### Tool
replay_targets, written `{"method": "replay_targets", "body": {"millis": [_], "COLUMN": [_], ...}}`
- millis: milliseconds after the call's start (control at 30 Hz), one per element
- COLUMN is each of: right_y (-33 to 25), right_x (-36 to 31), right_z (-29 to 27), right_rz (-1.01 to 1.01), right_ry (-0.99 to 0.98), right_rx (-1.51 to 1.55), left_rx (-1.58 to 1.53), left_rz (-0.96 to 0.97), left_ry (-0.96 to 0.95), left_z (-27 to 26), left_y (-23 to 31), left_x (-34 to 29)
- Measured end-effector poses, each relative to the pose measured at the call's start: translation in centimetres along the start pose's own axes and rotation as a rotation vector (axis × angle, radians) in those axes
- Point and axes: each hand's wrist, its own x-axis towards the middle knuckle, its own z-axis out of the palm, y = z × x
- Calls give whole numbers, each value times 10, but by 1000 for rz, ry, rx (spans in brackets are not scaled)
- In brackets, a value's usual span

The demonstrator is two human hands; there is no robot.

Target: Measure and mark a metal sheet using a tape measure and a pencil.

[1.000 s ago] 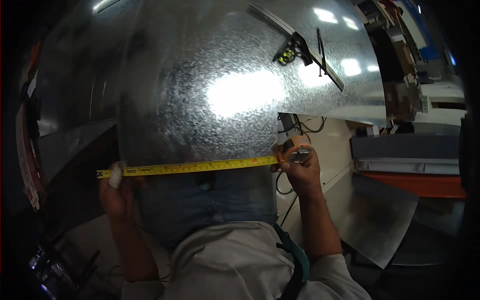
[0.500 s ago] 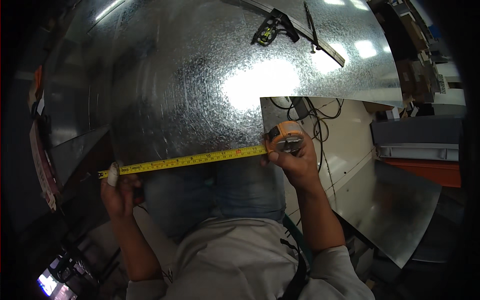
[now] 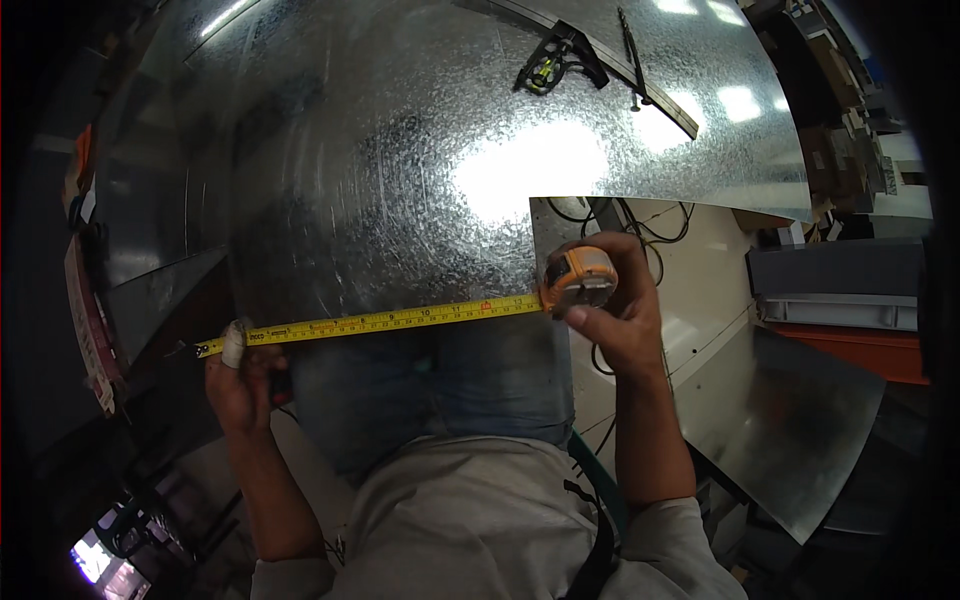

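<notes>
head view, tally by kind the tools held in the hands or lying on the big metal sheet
Tape measure: 1
Combination square: 1
Slim dark tool, exact kind unclear: 1
Total: 3

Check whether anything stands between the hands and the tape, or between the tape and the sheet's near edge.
Nothing visible does. The tape, pinched by the left hand and held by the right hand, runs along the near edge of the sheet. The square lies farther back.
</notes>
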Motion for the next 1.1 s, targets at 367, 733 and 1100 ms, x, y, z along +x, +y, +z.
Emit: {"method": "replay_targets", "body": {"millis": [367, 733, 1100], "right_y": [-73, -85, -79], "right_x": [21, 21, 21], "right_z": [16, 28, 24], "right_rz": [-110, -378, -453], "right_ry": [-489, -686, -645], "right_rx": [-1018, -1477, -1418], "left_rx": [0, 65, 34], "left_rz": [0, -8, -21], "left_ry": [-41, -12, -50], "left_z": [1, 9, 4], "left_y": [3, 9, 8], "left_x": [0, -1, 0]}}
